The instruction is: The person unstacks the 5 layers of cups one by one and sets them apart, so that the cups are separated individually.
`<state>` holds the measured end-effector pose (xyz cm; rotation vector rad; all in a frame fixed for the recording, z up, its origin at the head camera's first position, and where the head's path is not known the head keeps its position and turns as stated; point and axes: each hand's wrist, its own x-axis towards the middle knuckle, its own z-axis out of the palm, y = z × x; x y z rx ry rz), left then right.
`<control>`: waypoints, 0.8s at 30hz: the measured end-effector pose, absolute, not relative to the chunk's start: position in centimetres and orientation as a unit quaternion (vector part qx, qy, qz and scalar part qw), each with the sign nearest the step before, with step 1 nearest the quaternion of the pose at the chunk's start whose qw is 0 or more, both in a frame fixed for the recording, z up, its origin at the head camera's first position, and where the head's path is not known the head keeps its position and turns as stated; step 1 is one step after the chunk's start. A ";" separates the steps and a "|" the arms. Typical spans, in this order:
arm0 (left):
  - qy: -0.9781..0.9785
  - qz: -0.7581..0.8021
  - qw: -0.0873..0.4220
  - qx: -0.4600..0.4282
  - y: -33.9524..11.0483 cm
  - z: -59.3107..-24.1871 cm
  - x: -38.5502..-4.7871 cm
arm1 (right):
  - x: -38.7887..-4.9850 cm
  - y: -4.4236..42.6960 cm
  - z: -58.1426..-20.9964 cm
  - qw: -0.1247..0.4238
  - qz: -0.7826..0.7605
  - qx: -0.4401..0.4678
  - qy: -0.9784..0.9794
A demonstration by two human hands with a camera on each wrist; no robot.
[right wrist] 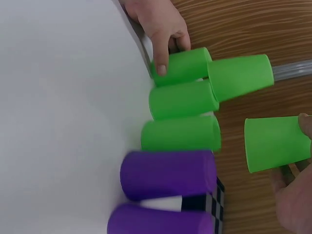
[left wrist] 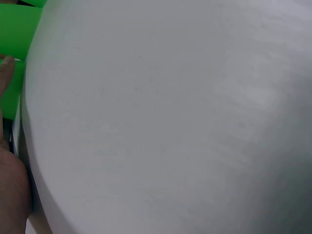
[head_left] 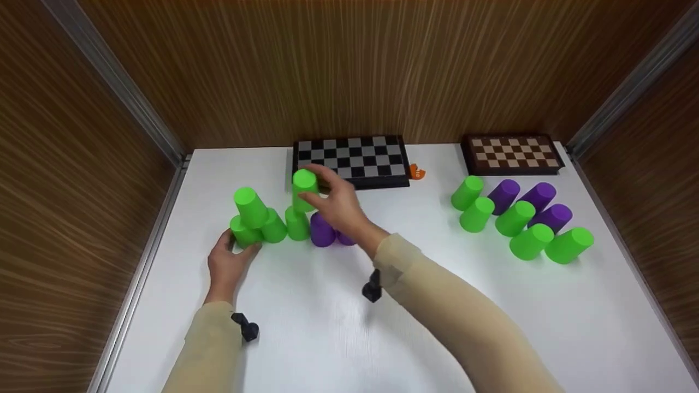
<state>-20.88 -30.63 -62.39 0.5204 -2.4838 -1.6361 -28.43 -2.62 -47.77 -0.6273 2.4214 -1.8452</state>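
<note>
- The left hand [head_left: 226,266] curls its thumb and fingers around the end cup [head_left: 246,234], a green one.
- The right hand [head_left: 339,203] pinches the held cup [head_left: 304,188], also green, mouth down; the right wrist view shows a gap between it and the row below.
- Just right of the left hand stands the second green cup [head_left: 274,226]; the upper cup [head_left: 251,208] bridges it and the end cup.
- Below the right hand come the third green cup [head_left: 297,225] and two purple cups [right wrist: 168,173].
- A shove or squeeze from the left hand could slide the end cup outward, robbing the upper cup of support.
- Lowered off-centre, the held cup might catch only one top and tip, since it would need both neighbours beneath it.
- A leftward swing of the right hand could knock the upper cup, as it stands near the held cup.
</note>
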 end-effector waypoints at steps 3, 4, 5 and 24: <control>-0.820 -0.543 0.065 0.171 -30.6 -62.3 -21.0 | -28.6 0.0 -47.5 0.006 -0.600 -0.193 0.776; -0.819 -0.543 0.066 0.170 -30.6 -62.4 -21.0 | -28.6 0.9 -47.4 0.002 -0.601 -0.190 0.777; -0.819 -0.544 0.066 0.169 -30.7 -62.4 -21.0 | -28.6 1.9 -47.3 -0.002 -0.600 -0.186 0.778; -0.830 -0.528 0.048 0.172 -30.6 -62.2 -20.9 | -26.6 18.0 -48.2 -0.089 -0.572 -0.100 0.809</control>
